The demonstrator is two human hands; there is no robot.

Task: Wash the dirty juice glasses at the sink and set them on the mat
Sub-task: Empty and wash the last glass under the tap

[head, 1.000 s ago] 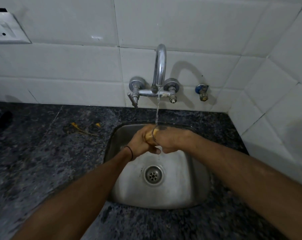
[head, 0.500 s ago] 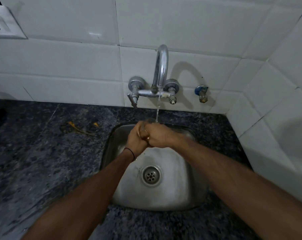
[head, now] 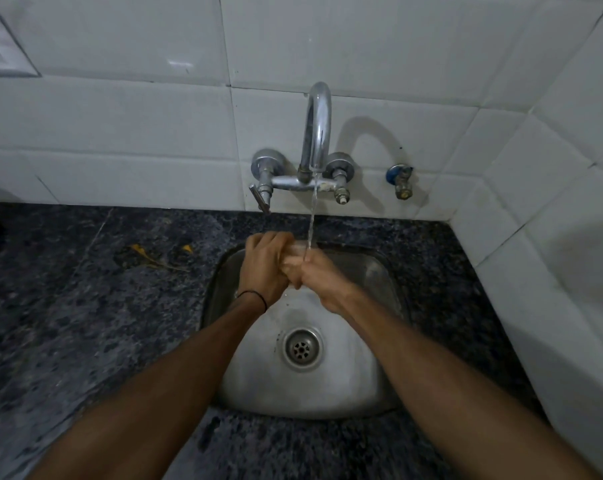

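Two hands over sink [head: 379, 278], beneath running tap [head: 316, 126]: left hand [head: 263, 268], fingers curled round clear glass [head: 294, 249]; right hand [head: 317, 277], fingers bunched against same glass, actual hold not discernible. Glass sits between both hands, above sink's back rim, water stream [head: 312, 216] striking it.

I see little of clear juice glass [head: 297, 248]: hidden btwn left hand [head: 263, 268] & right hand [head: 322, 277]; white wall plate [head: 5, 50] cropped.
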